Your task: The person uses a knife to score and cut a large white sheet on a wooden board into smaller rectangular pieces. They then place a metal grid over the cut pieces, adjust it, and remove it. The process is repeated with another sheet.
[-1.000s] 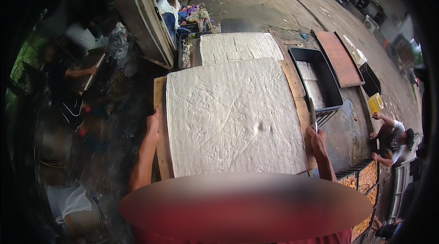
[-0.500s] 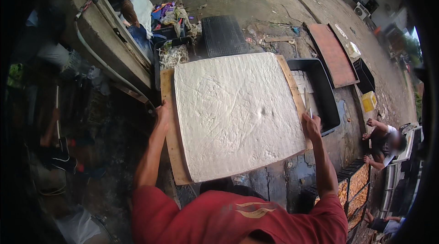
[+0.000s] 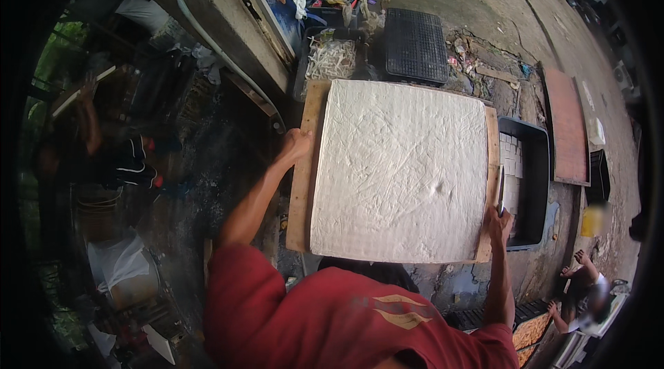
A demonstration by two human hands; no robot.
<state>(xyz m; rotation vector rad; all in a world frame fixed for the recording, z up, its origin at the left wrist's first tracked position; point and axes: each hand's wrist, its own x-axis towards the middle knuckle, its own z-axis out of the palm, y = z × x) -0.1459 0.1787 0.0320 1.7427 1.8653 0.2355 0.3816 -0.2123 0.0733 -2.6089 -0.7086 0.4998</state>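
Note:
A large, flat white slab (image 3: 398, 172), wrinkled on top and looking like tofu, lies on a wooden board (image 3: 301, 213) in front of me. My left hand (image 3: 296, 144) is closed on the board's left edge. At the right edge my right hand (image 3: 499, 222) is wrapped round the handle of a knife (image 3: 501, 186), its blade pointing away from me. That hand is against the board's side; whether it also grips the wood I cannot tell. Just right of it stands a dark tub (image 3: 539, 189) with white square blocks (image 3: 511, 161) lined up inside.
Beyond the board are a black crate (image 3: 416, 44) and a bin of white strips (image 3: 332, 58). A reddish panel (image 3: 566, 127) lies at the far right, near a yellow container (image 3: 593, 220). Another person (image 3: 588, 293) is at the lower right; one more (image 3: 83, 134) is at left.
My view has swung left, so the board and slab show further right and squarer to me. Both hands keep their places at the board's edges, the knife still in the right.

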